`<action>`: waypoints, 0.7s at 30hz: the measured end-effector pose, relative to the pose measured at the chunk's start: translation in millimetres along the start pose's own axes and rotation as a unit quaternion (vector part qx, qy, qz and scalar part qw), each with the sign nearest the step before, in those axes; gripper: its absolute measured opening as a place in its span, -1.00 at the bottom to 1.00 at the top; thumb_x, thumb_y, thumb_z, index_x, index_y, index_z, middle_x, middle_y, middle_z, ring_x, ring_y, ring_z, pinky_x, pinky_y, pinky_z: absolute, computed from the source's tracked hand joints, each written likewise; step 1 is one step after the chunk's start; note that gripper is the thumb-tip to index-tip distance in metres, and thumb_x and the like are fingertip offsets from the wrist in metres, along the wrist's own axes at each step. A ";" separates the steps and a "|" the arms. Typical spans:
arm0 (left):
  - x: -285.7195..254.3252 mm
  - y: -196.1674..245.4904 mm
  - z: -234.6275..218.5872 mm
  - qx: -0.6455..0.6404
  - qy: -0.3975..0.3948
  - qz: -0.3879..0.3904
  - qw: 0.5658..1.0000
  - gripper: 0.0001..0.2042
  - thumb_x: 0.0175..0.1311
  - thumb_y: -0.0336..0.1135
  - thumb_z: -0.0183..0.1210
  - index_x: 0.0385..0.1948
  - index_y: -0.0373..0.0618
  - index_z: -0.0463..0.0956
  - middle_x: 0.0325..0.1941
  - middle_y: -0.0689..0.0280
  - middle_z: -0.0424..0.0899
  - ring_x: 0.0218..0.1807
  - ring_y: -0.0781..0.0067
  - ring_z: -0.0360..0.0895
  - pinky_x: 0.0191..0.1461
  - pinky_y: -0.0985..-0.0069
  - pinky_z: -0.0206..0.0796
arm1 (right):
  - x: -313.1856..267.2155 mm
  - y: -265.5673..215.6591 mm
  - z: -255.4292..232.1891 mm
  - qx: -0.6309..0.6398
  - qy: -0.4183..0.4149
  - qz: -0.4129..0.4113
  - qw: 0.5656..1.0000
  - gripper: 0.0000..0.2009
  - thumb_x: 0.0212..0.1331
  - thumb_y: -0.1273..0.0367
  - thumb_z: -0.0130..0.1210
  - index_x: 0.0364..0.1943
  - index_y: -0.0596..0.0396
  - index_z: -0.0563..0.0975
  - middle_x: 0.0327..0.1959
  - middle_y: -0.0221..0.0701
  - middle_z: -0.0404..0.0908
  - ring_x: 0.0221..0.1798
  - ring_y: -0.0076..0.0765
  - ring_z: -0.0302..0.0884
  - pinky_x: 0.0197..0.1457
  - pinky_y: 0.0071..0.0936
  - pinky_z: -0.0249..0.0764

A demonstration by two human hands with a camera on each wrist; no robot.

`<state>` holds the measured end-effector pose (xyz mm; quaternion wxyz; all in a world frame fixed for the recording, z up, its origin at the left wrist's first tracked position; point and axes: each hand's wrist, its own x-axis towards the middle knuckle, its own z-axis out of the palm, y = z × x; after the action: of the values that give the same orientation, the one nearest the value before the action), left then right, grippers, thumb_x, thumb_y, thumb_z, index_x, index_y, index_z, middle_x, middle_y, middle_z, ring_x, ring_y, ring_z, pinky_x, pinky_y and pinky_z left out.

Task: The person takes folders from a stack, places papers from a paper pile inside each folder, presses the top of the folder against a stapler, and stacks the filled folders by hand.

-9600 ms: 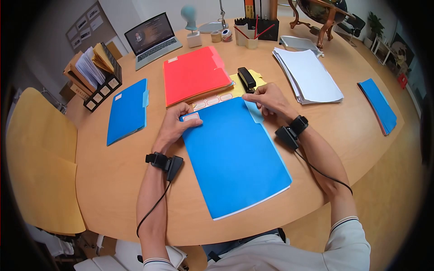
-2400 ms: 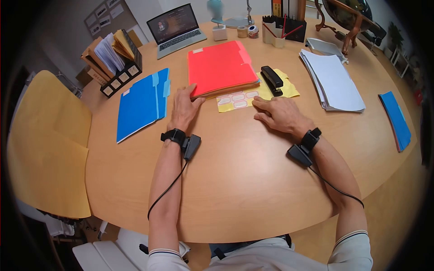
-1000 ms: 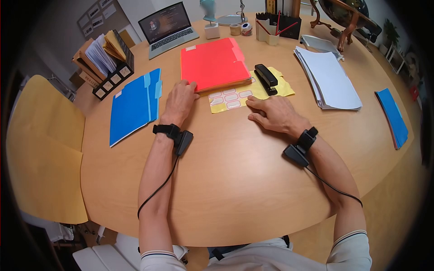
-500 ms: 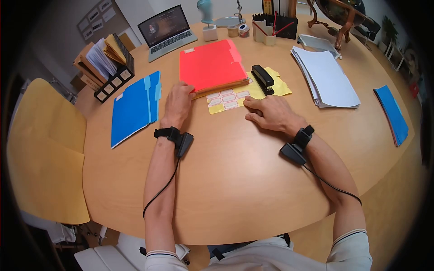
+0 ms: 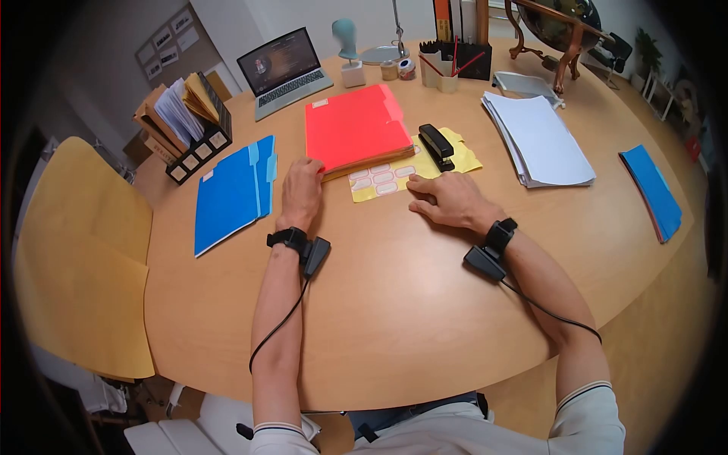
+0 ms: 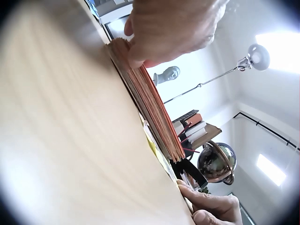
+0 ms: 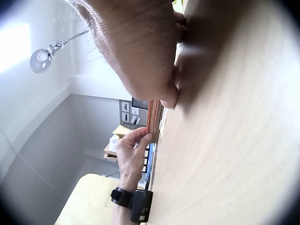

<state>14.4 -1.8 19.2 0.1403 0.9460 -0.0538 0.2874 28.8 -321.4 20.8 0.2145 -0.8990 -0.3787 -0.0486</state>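
Gone from between the hands is the blue folder that lay there nearly ten seconds ago; the blue folders (image 5: 230,201) at ten o'clock from the middle of the tabletop (image 5: 379,303) now show two overlapping tabs, and the left hand (image 5: 301,193) has shifted to the red folder stack (image 5: 354,133), between eleven and twelve. Against half a second ago, little differs beyond a slight tilt of the view.

The left grip is nearly closed: thumb against the edges, fingers over the top, pinching the stack's seven o'clock corner. The right grip is loosely spread, thumb apart from the forefinger, which touches the yellow label sheet (image 5: 365,196) partly under the stack; it seems to hold nothing, though its other fingertips are hidden.

The step in hand looks like squaring the stack or parting off a folder. A next move would probably call for thumbing the edges finely, so that only the wanted folder comes up, while the right fingers steady the sheet. The stapler (image 5: 436,144), between twelve and one, rests on that sheet's far side.

The sheet's red-bordered labels look unwritten. Pale labels sit at the ten o'clock corners of the red top folder and a blue one, too small to read. Text on the laptop (image 5: 279,64) screen at eleven is illegible, and no brand can be read on the stapler.
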 end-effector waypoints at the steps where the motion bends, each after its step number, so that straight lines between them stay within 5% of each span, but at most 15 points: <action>1: -0.7 -1.2 0.8 0.004 0.004 -0.002 1.000 -0.86 0.22 -0.58 0.23 -0.21 -0.29 0.67 -0.14 0.01 0.69 -0.05 -0.08 0.62 0.01 0.15 0.46 | 0.1 0.1 0.6 -0.003 0.004 0.000 1.000 -0.59 0.27 0.09 0.21 0.09 0.00 0.60 -0.55 -0.18 0.61 -0.41 0.05 0.59 -0.24 -0.07 0.45; 6: -0.9 -8.4 7.7 0.029 0.052 0.019 0.998 -0.86 0.20 -0.60 0.22 -0.23 -0.28 0.68 -0.18 0.01 0.70 -0.10 -0.09 0.62 -0.03 0.15 0.46 | 0.9 -0.5 0.1 -0.011 0.007 -0.003 1.000 -0.60 0.27 0.09 0.21 0.09 -0.01 0.60 -0.55 -0.18 0.60 -0.41 0.05 0.59 -0.24 -0.07 0.45; 8: -1.1 -5.4 5.3 0.030 0.068 0.030 0.997 -0.86 0.20 -0.59 0.22 -0.24 -0.28 0.68 -0.19 0.01 0.70 -0.10 -0.08 0.62 -0.03 0.15 0.47 | -0.4 -3.0 -2.5 -0.001 0.009 0.007 1.000 -0.67 0.23 0.08 0.20 -0.10 -0.01 0.60 -0.56 -0.22 0.61 -0.37 0.06 0.62 -0.23 -0.01 0.45; 14: -9.3 7.7 -6.2 -0.129 0.087 -0.042 0.987 -0.87 0.08 -0.59 0.36 -0.33 -0.21 0.76 -0.29 0.16 0.67 -0.20 0.23 0.59 -0.13 0.37 0.45 | -1.4 2.7 1.7 0.021 0.030 0.006 0.999 -0.68 0.20 0.06 0.23 -0.14 -0.05 0.68 -0.55 -0.22 0.62 -0.37 0.03 0.61 -0.21 -0.06 0.47; 16: -11.0 12.2 -9.8 -0.335 0.115 -0.147 0.924 -0.87 0.12 -0.58 0.40 -0.29 -0.24 0.77 -0.28 0.26 0.72 -0.19 0.48 0.59 -0.15 0.52 0.37 | -1.8 3.3 2.8 0.049 0.047 0.015 0.998 -0.67 0.22 0.07 0.22 -0.13 0.00 0.68 -0.52 -0.22 0.65 -0.37 -0.01 0.64 -0.20 -0.10 0.50; 18: -11.9 4.2 -9.4 -0.369 0.105 -0.132 0.914 -0.88 0.17 -0.53 0.41 -0.27 -0.23 0.78 -0.28 0.29 0.75 -0.16 0.55 0.60 -0.12 0.60 0.39 | 0.0 15.1 14.9 0.075 0.066 0.027 0.995 -0.66 0.24 0.09 0.22 -0.12 0.05 0.68 -0.48 -0.21 0.69 -0.37 -0.06 0.66 -0.19 -0.13 0.52; 20: -14.3 5.8 -13.2 -0.433 0.095 -0.113 0.889 -0.85 0.11 -0.56 0.43 -0.27 -0.23 0.79 -0.20 0.22 0.79 -0.11 0.50 0.67 -0.06 0.64 0.48 | 7.2 10.0 16.5 0.309 0.197 -0.002 0.930 -0.59 0.41 0.10 0.12 -0.08 0.22 0.69 -0.36 -0.26 0.76 -0.50 -0.33 0.61 -0.36 -0.40 0.49; 21: -14.5 5.5 -14.6 -0.437 0.093 -0.110 0.888 -0.85 0.11 -0.56 0.43 -0.27 -0.23 0.79 -0.20 0.22 0.79 -0.11 0.50 0.67 -0.06 0.64 0.48 | -2.7 13.9 9.2 0.429 0.127 0.099 0.889 -0.52 0.50 0.08 0.01 -0.08 0.35 0.63 -0.34 -0.22 0.75 -0.63 -0.51 0.51 -0.56 -0.56 0.41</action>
<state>-6.4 -2.4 24.1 0.5743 0.7580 -0.0562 0.3041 35.9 -327.9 6.9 0.6290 -0.7386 -0.2412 0.0261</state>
